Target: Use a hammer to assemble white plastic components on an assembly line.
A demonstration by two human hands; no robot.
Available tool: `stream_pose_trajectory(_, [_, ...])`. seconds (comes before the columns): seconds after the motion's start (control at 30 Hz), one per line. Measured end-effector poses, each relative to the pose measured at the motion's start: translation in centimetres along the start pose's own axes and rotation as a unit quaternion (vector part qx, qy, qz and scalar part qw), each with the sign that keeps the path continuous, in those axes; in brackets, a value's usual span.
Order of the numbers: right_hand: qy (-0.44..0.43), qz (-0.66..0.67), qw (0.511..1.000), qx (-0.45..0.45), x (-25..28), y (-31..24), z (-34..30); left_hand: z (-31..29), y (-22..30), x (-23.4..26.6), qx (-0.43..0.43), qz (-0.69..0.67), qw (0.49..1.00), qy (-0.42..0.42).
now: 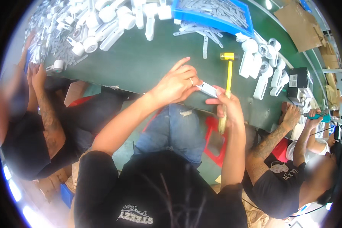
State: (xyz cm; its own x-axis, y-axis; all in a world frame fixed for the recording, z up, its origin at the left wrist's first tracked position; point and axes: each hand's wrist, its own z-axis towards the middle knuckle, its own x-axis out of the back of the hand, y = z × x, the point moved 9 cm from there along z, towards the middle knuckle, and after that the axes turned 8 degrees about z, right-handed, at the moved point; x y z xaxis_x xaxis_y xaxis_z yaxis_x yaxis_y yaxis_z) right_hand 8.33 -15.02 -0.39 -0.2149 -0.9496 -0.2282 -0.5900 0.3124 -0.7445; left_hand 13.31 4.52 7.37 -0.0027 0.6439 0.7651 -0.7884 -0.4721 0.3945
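The left hand (181, 80) pinches one end of a slim, smooth, pale plastic strip (208, 89), its index finger raised and loosely straight, the others curled; a ring (191, 81) circles one finger. The right hand (229, 106) has thumb and fingers nearly closed about the strip's other end, above the table's near edge. A yellow-handled mallet (229, 74) runs along this hand; whether the fingers grip it I cannot tell. Beyond, flat grey strips fill a blue plastic bin (211, 20) on the green tabletop (167, 49), beside rounded, glossy white housings (246, 62).
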Motion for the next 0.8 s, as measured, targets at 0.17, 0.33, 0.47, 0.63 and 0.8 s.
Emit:
stream_pose_trajectory(0.17, [0.017,0.021,1.000,0.015,0.4,0.5,0.6,-0.2,-0.3,-0.4,0.011,0.008,1.000,0.004])
stream_pose_trajectory(0.33, [0.024,0.035,0.999,0.025,0.6,1.0,0.6,1.7,3.0,-0.1,-0.097,0.110,0.989,0.014])
stream_pose_trajectory(0.47, [0.020,0.045,0.998,0.050,0.3,0.4,0.1,1.9,2.8,-1.9,-0.139,0.142,0.980,-0.029])
stream_pose_trajectory(0.63, [0.105,-0.096,0.972,0.185,0.7,-0.7,-5.3,1.7,2.4,-2.0,-0.107,0.096,0.989,-0.023])
stream_pose_trajectory(0.8, [0.117,-0.227,0.955,0.152,1.2,1.1,-13.8,2.1,2.7,-1.8,-0.103,0.098,0.990,-0.027])
